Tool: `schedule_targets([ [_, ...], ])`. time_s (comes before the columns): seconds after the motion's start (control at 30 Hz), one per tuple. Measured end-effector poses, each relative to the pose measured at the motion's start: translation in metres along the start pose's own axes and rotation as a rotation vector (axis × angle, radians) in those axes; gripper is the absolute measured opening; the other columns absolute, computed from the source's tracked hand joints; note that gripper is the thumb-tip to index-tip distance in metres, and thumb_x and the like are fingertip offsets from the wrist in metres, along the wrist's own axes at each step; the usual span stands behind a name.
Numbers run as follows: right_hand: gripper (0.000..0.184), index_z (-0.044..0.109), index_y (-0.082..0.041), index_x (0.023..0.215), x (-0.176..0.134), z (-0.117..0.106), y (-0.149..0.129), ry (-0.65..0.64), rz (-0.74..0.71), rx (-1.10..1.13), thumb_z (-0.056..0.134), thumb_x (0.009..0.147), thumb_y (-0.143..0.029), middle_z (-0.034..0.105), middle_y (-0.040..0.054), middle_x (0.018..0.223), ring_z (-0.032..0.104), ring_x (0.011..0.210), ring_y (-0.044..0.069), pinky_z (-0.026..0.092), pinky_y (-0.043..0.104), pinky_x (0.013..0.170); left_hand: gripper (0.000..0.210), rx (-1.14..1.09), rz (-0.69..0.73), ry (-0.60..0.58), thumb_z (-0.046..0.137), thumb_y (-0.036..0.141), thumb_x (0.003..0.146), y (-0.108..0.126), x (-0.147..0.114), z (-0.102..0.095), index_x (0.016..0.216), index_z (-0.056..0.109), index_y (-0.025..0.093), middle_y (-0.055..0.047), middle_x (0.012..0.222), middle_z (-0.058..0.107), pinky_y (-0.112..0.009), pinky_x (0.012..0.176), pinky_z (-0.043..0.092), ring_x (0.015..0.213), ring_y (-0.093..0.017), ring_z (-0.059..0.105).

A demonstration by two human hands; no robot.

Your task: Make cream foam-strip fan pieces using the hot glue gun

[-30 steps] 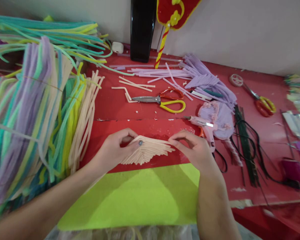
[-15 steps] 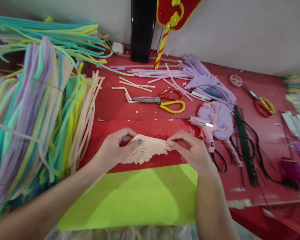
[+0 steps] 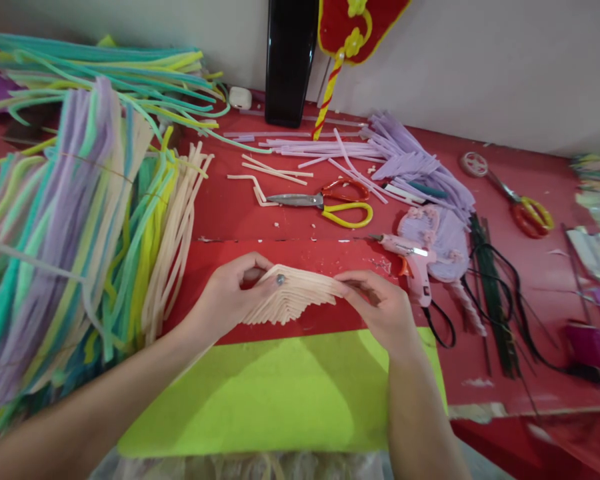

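Note:
Between my two hands is a cream fan-shaped piece made of bent pipe cleaners (image 3: pixel 296 293), folded into nested V shapes with stepped lower ends. My left hand (image 3: pixel 235 290) grips its left part, thumb in front; a small round grey-blue shiny spot shows at the thumb tip. The fingers of my right hand (image 3: pixel 373 297) pinch the right end of the piece. It is held over the red table, just beyond a lime-green mat (image 3: pixel 280 393). The fingers behind the piece are hidden.
Scissors (image 3: pixel 325 201) lie beyond my hands, with cut cream and lilac pipe cleaners (image 3: pixel 325 148) around them. A pink glue gun (image 3: pixel 413 260) rests on a lilac piece at right, its black cord trailing. Bundled coloured pipe cleaners (image 3: pixel 75 220) fill the left. More scissors (image 3: pixel 525 207) lie far right.
The view has shifted slightly. My right hand's fingers have moved a little on the right end of the cream piece; my left hand keeps its grip.

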State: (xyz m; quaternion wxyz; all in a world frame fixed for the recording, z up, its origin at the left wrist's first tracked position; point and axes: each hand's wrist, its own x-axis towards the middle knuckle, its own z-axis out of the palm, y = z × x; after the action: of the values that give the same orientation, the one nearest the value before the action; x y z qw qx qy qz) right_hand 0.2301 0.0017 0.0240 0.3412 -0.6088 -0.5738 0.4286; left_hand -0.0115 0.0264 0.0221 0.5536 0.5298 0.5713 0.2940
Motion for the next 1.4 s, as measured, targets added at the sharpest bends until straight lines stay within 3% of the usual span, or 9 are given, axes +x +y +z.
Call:
schedule_targets([
  [0.33, 0.014, 0.07, -0.023, 0.086, -0.001, 0.013, 0.002, 0.056, 0.079, 0.115, 0.068, 0.08, -0.036, 0.071, 0.0009, 0.08, 0.066, 0.07, 0.014, 0.055, 0.027, 0.07, 0.019, -0.025, 0.014, 0.029, 0.064, 0.037, 0.079, -0.004, 0.0, 0.0, 0.081, 0.06, 0.018, 0.0, 0.071, 0.068, -0.019, 0.055, 0.046, 0.065, -0.012, 0.063],
  [0.6, 0.02, 0.07, -0.022, 0.082, 0.007, 0.017, 0.008, 0.088, 0.103, 0.145, 0.071, 0.075, -0.041, 0.071, 0.0022, 0.077, 0.066, 0.069, 0.015, 0.055, 0.028, 0.067, 0.023, -0.087, 0.044, 0.038, 0.065, 0.037, 0.078, -0.003, 0.002, 0.003, 0.09, 0.059, 0.018, -0.002, 0.08, 0.07, -0.023, 0.067, 0.05, 0.075, -0.014, 0.065],
  [0.83, 0.023, 0.07, -0.021, 0.084, 0.011, 0.013, 0.018, 0.02, 0.066, 0.16, 0.071, 0.074, -0.042, 0.071, 0.002, 0.076, 0.065, 0.068, 0.015, 0.053, 0.028, 0.066, 0.02, 0.04, 0.182, -0.014, 0.06, 0.035, 0.08, -0.008, 0.012, -0.007, 0.087, 0.062, 0.017, -0.004, 0.088, 0.069, -0.028, 0.081, 0.049, 0.085, -0.016, 0.064],
  [1.07, 0.028, 0.07, -0.02, 0.083, 0.013, 0.013, 0.022, 0.019, 0.015, 0.2, 0.073, 0.071, -0.045, 0.07, 0.0023, 0.074, 0.063, 0.067, 0.014, 0.05, 0.029, 0.07, 0.024, 0.102, 0.297, -0.055, 0.055, 0.038, 0.083, -0.012, 0.026, -0.011, 0.086, 0.064, 0.016, -0.005, 0.088, 0.069, -0.029, 0.081, 0.047, 0.086, -0.017, 0.062],
  [1.17, 0.029, 0.071, -0.02, 0.083, 0.014, 0.013, 0.025, -0.003, 0.002, 0.319, 0.075, 0.068, -0.045, 0.068, 0.0009, 0.07, 0.06, 0.063, 0.013, 0.05, 0.029, 0.069, 0.023, 0.027, 0.286, 0.005, 0.054, 0.035, 0.083, -0.003, 0.026, -0.009, 0.083, 0.065, 0.015, -0.007, 0.088, 0.068, -0.028, 0.078, 0.047, 0.085, -0.017, 0.061],
  [1.23, 0.031, 0.07, -0.02, 0.082, 0.014, 0.013, 0.027, 0.003, 0.008, 0.392, 0.076, 0.065, -0.045, 0.067, 0.0006, 0.072, 0.059, 0.065, 0.013, 0.051, 0.028, 0.068, 0.024, -0.103, 0.21, 0.015, 0.054, 0.036, 0.083, 0.002, 0.022, -0.006, 0.084, 0.064, 0.015, -0.006, 0.084, 0.067, -0.026, 0.068, 0.047, 0.073, -0.014, 0.061],
  [1.33, 0.032, 0.07, -0.019, 0.08, 0.014, 0.01, 0.028, -0.013, 0.009, 0.446, 0.078, 0.062, -0.045, 0.066, 0.0001, 0.074, 0.057, 0.065, 0.012, 0.05, 0.026, 0.065, 0.027, -0.23, 0.153, -0.051, 0.055, 0.04, 0.082, 0.005, 0.014, -0.003, 0.086, 0.063, 0.015, -0.004, 0.078, 0.065, -0.022, 0.055, 0.044, 0.059, -0.011, 0.056],
  [1.4, 0.032, 0.07, -0.019, 0.08, 0.015, 0.007, 0.029, -0.05, 0.008, 0.439, 0.078, 0.062, -0.044, 0.067, 0.0001, 0.076, 0.058, 0.066, 0.012, 0.05, 0.025, 0.065, 0.027, -0.199, 0.168, -0.067, 0.056, 0.042, 0.082, 0.002, 0.012, -0.003, 0.085, 0.062, 0.015, -0.003, 0.072, 0.063, -0.023, 0.052, 0.044, 0.055, -0.011, 0.055],
])
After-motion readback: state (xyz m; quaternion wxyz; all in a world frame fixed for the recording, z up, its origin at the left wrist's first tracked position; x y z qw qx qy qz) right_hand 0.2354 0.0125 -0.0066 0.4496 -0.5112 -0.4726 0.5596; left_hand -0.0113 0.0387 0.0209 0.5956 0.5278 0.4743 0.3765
